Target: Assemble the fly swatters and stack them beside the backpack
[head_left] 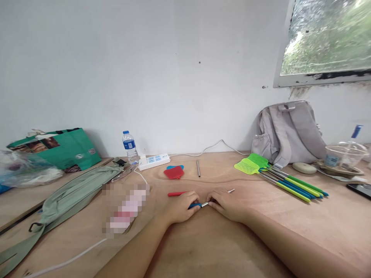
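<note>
My left hand (182,208) is closed around a blue fly swatter handle (194,206) just above the table. A silver metal rod (205,204) extends from the handle's right end, and my right hand (227,204) pinches it. Past my right fingers a thin pale tip pokes out. Just beyond my left hand lies a red handle (176,194), partly covered by the fingers. Farther back, a red swatter head (174,173) overlaps a blue swatter head (181,167). A loose metal tube (198,168) rests to their right.
Several assembled fly swatters (290,182) with green heads lie at right, before a grey backpack (290,133). A power strip (153,161) and water bottle (130,147) stand back left. Farther left are a sage-green strap bag (78,193) and a green bag (69,148).
</note>
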The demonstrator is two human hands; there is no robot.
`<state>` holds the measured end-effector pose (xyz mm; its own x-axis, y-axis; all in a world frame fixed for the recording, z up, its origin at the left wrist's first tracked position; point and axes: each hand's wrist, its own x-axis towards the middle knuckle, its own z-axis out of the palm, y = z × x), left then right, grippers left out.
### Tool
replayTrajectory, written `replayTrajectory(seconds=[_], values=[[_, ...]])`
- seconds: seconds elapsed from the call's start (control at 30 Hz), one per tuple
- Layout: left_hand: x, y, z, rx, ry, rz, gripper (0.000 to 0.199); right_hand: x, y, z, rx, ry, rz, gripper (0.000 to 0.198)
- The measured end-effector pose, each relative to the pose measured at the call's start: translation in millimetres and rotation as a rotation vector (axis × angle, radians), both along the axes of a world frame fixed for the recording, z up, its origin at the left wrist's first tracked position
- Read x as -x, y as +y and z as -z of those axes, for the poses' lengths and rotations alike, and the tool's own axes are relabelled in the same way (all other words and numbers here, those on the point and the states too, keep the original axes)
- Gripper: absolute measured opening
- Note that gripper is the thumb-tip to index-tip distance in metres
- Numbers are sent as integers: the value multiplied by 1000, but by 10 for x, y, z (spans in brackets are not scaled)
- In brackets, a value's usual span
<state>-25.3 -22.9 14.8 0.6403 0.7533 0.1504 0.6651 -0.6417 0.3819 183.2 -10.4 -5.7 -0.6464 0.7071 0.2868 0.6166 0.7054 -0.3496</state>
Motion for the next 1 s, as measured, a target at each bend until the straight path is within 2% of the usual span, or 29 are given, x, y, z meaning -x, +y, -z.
replayTrajectory(seconds=[0.27,0.43,0.6,0.73,0.9,1.0], values=[[20,9,-46,-27,7,2,25,-5,2,-58,-88,-90,38,22],[30,27,-33,-24,-90,9,31,37,-30,-83,-116,-180,124,28],[-6,17,-4,-77,-24,-84,26,18,-73,-67,-68,-100,126,19],[-37,-4,7,-133,67,-148,19,-28,-62,-91,-83,-125,123,17],[-141,-75,16,-132,106,-94,12,23,-105,-96,-141,-156,60,19],[-202,-99,48,-104,53,-58,17,71,-144,-67,-138,-117,42,22]])
